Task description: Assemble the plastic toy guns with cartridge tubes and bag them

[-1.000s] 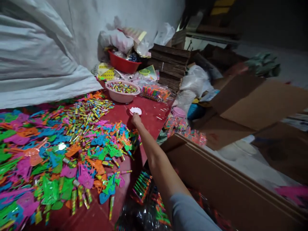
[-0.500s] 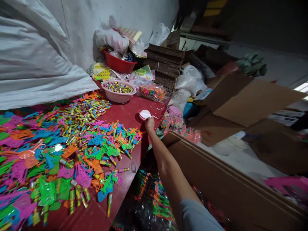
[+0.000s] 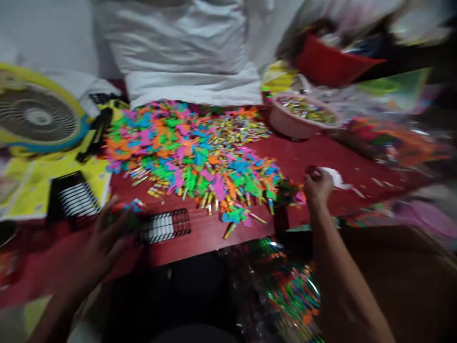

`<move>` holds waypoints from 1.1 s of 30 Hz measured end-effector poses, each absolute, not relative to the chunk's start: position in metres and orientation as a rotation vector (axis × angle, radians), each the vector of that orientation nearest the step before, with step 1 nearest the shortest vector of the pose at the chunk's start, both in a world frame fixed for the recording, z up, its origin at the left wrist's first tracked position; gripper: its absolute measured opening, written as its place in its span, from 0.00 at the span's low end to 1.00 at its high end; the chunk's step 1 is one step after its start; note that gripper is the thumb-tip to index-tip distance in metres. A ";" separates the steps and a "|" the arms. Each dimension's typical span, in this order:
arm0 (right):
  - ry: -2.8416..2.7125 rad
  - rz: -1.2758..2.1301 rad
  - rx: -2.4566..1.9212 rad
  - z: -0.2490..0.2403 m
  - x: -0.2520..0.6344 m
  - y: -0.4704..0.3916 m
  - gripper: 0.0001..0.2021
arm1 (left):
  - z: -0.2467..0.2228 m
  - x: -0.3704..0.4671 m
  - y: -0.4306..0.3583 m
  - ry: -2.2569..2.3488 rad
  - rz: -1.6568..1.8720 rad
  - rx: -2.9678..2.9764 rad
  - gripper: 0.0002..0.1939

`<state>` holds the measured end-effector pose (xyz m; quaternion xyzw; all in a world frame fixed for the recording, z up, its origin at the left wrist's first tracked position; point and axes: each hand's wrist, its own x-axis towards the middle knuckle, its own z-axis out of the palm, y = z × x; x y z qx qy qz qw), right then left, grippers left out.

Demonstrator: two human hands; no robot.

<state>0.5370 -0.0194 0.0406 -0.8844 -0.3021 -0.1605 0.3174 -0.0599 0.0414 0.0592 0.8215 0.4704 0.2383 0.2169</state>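
My left hand (image 3: 105, 240) is smeared by motion at the front left, its fingers apart. Just past its fingertips are small coloured plastic pieces (image 3: 130, 207), beside a black wire rack (image 3: 167, 226) with white strips. On the right, my right hand (image 3: 319, 188) has its fingers closed at a small dish with white stuff (image 3: 332, 177). The hand covers part of the dish, and whatever lies between the fingers is hidden. A heap of bright plastic toy pieces (image 3: 185, 152) and striped little tubes (image 3: 237, 128) spreads between the hands on the red table (image 3: 296, 155).
A pink basin (image 3: 296, 119) of small tubes stands at the back right, near a red tub (image 3: 328, 62) and bagged pieces (image 3: 389, 138). At left are a yellow fan (image 3: 43, 114) and a second black rack (image 3: 73, 195). A cardboard box (image 3: 392, 267) borders the right front.
The view has swung left, bringing the fan, racks and my left hand into sight. My right hand is still at the small dish with white stuff.
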 end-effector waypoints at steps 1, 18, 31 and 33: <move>-0.824 -0.347 -2.267 0.035 0.514 -0.012 0.15 | 0.055 -0.065 0.040 1.320 0.652 2.212 0.22; -1.479 0.483 -2.428 0.014 0.160 0.109 0.21 | 0.039 -0.046 0.044 1.318 0.797 2.074 0.33; -1.661 0.421 -2.031 0.007 0.187 0.096 0.21 | 0.035 -0.048 0.042 1.311 0.810 2.103 0.31; -1.711 0.381 -1.955 0.015 0.190 0.088 0.17 | 0.036 -0.048 0.042 1.306 0.811 2.095 0.30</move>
